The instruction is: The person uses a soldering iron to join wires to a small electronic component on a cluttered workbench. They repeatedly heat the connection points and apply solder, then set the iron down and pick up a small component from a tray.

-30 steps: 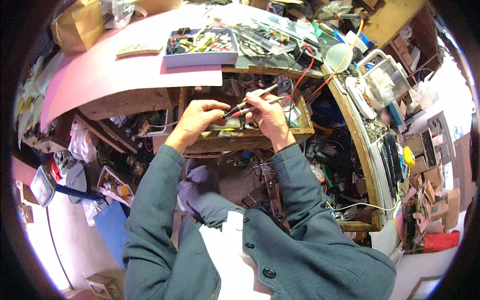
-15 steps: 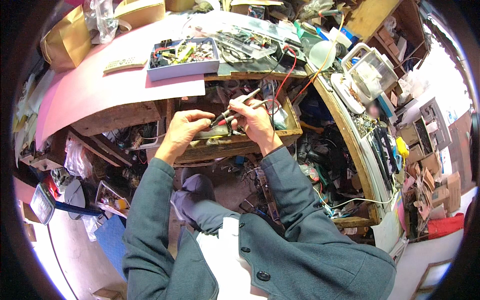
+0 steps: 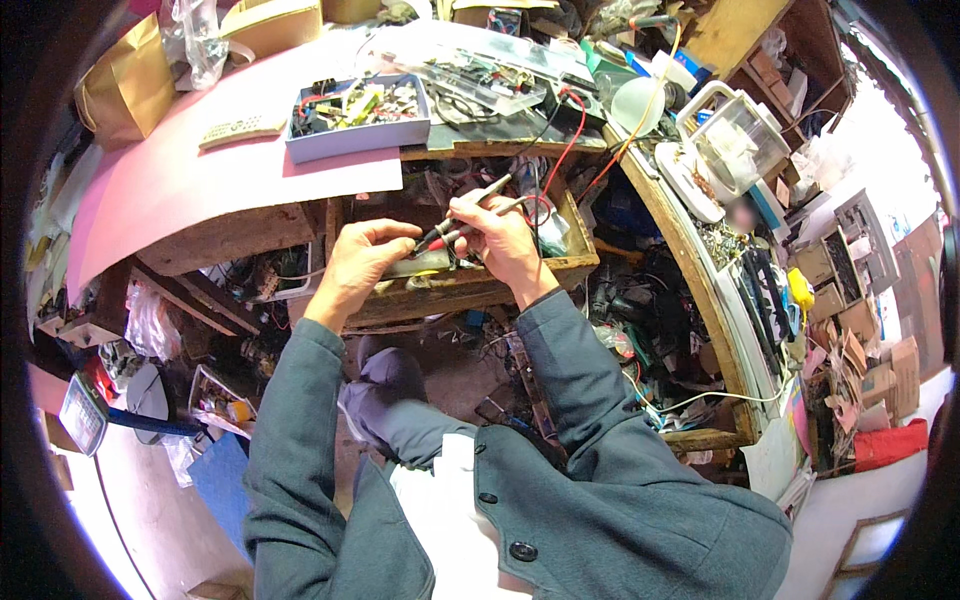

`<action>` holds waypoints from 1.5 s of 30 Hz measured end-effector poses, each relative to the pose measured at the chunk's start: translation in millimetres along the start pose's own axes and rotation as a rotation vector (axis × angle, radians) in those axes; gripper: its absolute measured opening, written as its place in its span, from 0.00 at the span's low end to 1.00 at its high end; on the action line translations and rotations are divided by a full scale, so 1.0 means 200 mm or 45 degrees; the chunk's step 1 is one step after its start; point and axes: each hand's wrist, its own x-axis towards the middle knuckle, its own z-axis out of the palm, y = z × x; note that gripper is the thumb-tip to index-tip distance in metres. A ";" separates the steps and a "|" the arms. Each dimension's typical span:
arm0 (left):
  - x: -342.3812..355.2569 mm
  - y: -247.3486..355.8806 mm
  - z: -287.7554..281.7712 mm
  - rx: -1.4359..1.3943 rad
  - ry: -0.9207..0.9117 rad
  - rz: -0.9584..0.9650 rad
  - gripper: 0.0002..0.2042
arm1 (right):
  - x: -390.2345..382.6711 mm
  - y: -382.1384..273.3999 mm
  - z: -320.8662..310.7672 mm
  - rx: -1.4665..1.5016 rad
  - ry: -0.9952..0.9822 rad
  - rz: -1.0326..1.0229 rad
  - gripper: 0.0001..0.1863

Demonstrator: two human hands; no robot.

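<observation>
Over an open wooden drawer (image 3: 568, 262) crammed with parts, my right hand (image 3: 496, 238) grips two test probes, one with a black tip (image 3: 431, 237) and one with a red tip (image 3: 437, 245). Their thin wires (image 3: 580, 126) run up toward the bench top. My left hand (image 3: 360, 262) is pinched at the probe tips; what its fingertips hold is too small and hidden to name.
A pink board (image 3: 180, 190) carries a blue box of small parts (image 3: 357, 118) and a beige slab (image 3: 240, 130). Clear containers (image 3: 730, 135) and yellow-edged clutter (image 3: 798, 290) line the right. A digital scale (image 3: 84, 410) stands at lower left, my legs below the drawer.
The view has shifted slightly, so the bench appears further left. My hands keep their grip near each other, with the probe tips still at my left fingertips.
</observation>
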 end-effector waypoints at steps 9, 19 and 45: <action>0.01 0.00 0.00 -0.041 0.002 0.004 0.12 | 0.00 -0.02 -0.01 -0.030 -0.013 0.005 0.09; 0.01 -0.01 -0.02 -0.168 -0.073 -0.037 0.12 | 0.01 -0.01 -0.01 -0.031 -0.031 -0.004 0.09; 0.02 -0.02 -0.02 -0.243 -0.049 -0.062 0.13 | 0.00 -0.05 -0.01 0.029 -0.003 0.065 0.06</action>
